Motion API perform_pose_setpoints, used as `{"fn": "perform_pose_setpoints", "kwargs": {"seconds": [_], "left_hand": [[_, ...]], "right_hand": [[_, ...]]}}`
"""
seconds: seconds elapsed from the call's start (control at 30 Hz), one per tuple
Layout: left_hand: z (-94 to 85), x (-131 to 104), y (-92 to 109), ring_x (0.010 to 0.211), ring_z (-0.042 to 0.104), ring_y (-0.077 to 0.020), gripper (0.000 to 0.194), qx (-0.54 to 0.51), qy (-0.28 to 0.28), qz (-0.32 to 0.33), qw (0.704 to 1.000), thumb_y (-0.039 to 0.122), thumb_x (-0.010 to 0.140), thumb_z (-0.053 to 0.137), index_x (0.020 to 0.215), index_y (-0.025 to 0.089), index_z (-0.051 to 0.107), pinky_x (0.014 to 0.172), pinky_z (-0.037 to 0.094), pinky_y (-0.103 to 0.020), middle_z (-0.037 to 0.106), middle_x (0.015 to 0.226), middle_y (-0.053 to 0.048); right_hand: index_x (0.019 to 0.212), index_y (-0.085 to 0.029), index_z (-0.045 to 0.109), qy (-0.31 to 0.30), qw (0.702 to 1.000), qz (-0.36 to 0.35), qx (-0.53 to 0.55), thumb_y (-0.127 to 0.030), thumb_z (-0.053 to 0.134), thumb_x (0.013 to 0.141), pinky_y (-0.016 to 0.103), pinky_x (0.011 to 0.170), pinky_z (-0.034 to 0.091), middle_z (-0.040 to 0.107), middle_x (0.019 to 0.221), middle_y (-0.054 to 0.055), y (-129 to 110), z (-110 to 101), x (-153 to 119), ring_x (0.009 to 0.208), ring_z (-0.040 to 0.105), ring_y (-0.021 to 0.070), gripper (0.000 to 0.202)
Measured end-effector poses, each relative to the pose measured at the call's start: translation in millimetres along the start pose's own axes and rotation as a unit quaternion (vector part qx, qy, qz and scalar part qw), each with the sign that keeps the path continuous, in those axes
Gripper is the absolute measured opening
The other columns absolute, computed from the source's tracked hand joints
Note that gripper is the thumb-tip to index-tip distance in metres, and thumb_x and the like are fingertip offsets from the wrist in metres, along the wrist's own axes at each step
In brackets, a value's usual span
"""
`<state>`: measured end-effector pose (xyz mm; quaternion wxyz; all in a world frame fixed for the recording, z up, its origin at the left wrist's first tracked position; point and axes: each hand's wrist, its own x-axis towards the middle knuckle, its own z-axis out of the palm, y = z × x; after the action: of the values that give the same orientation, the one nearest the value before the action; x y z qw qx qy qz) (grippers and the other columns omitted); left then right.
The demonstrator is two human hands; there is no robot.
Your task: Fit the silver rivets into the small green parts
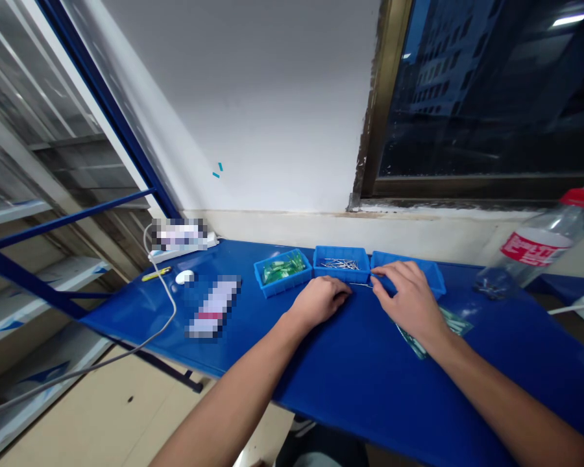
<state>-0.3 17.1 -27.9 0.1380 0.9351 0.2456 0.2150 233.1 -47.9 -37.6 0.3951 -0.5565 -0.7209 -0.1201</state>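
Note:
My left hand point(320, 302) rests on the blue table with its fingers curled together at the left end of a thin metal rod point(360, 284). Past those fingertips, the rod runs toward my right hand point(409, 297), whose thumb and forefinger are apart near its other end. Just behind my hands stands a blue bin point(341, 277) holding several thin metal rods point(340, 264). The blue bin point(435, 279) to its right is partly covered by my right hand. Under my right wrist lie green-and-white packets point(455, 321), partly hidden.
At left, another blue bin point(287, 285) contains green packets point(285, 267). Farther left are a blurred-out flat item point(215, 308), a white round object point(185, 277), a yellow cutter point(156, 274) and a power strip point(185, 248) with its cable. A plastic bottle point(530, 250) stands at right.

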Motion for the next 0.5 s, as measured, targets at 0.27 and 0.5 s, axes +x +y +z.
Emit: {"fn": "perform_pose_setpoints", "kwargs": {"seconds": [0.27,0.5], "left_hand": [[1.2,-1.9,3.0,0.112,0.071,-0.0251,0.026,0.014,0.019,-0.006,1.0,0.022,0.098,0.062,0.12,0.019,0.077,0.102,0.054,-0.035,0.078,0.12,-0.01],[-0.3,-1.2,5.0,0.105,0.07,-0.0226,0.02,-0.012,0.02,0.006,1.0,0.013,0.095,0.061,0.106,0.018,0.078,0.101,0.053,-0.035,0.079,0.11,-0.008]], "right_hand": [[0.106,-0.025,0.069,-0.001,1.0,0.002,0.025,-0.031,0.06,0.099,0.05,0.093,0.048,0.074,0.104,0.008,-6.2,0.5,-0.3,0.103,0.062,0.0314,0.013],[0.105,-0.026,0.07,-0.008,1.0,0.008,0.025,-0.031,0.06,0.099,0.05,0.093,0.049,0.074,0.104,0.007,-5.8,0.1,-0.1,0.104,0.062,0.0311,0.013]]}}
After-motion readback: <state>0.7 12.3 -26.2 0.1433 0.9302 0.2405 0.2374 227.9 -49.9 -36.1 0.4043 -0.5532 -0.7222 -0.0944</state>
